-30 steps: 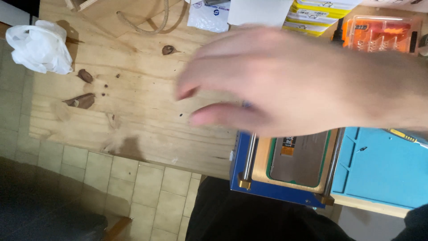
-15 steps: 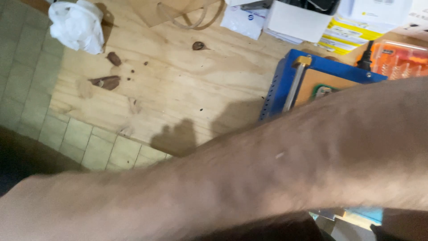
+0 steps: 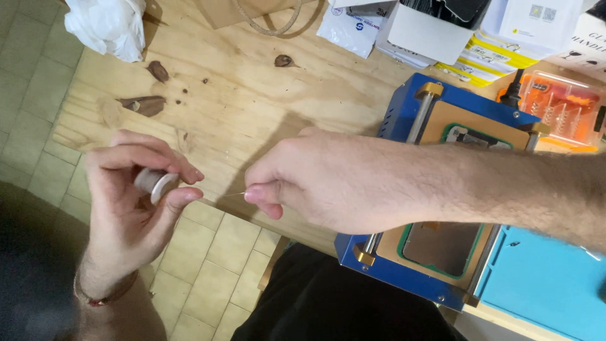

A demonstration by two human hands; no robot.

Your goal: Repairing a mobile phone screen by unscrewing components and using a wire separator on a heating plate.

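Note:
My left hand (image 3: pixel 136 196) is at the lower left, over the table's front edge, gripping a small white spool (image 3: pixel 154 183) between thumb and fingers. My right hand (image 3: pixel 315 183) is in the middle of the view, its thumb and forefinger pinched on a very thin wire (image 3: pixel 237 194) that runs from the spool. The two hands are a short way apart with the wire stretched between them. Behind my right forearm sits a blue machine (image 3: pixel 404 265) with a tan plate and a green-edged bed.
A plywood table (image 3: pixel 252 101) carries a white plastic bag (image 3: pixel 107 25), a paper bag with rope handle (image 3: pixel 265 19), white and yellow packets (image 3: pixel 473 57), an orange clear case (image 3: pixel 558 104) and a light blue mat (image 3: pixel 543 290). Tiled floor (image 3: pixel 208 278) lies below.
My right arm swept across the view and came back; my left hand has come in with the spool, and my right hand now pinches the wire.

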